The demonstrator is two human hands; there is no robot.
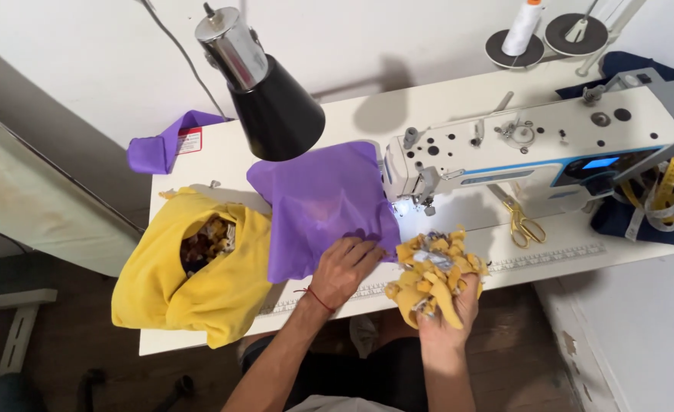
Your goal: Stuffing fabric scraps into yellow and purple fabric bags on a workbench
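- My left hand (345,268) lies flat and open on the purple cloth (323,204), fingers spread at its near right corner, close to the front edge of the worktop (222,156).
- My right hand (448,309) is closed around a bundle of yellow scraps (432,271), held just off the worktop's front edge, beside the purple cloth and in front of the sewing machine (535,141).
- The purple cloth spreads from under the black lamp (268,95) to the machine's needle end, where a small light shines on the bed.
- At the worktop's left front corner, a yellow bag (192,286) sags over the edge, its mouth open; inside I see a heap of mixed scraps (206,243), too jumbled to tell apart.
- A folded purple piece (161,145) hangs over the far left edge.
- Gold scissors (522,221) lie on the bed to the right of my hands, near a ruler strip (551,259) along the front edge.
- A yellow tape measure (661,198) is draped at the machine's right end, over dark blue cloth (642,221).
- A white thread cone (522,30) stands at the far edge.
- Open worktop shows between the lamp and the machine, and behind the bag.
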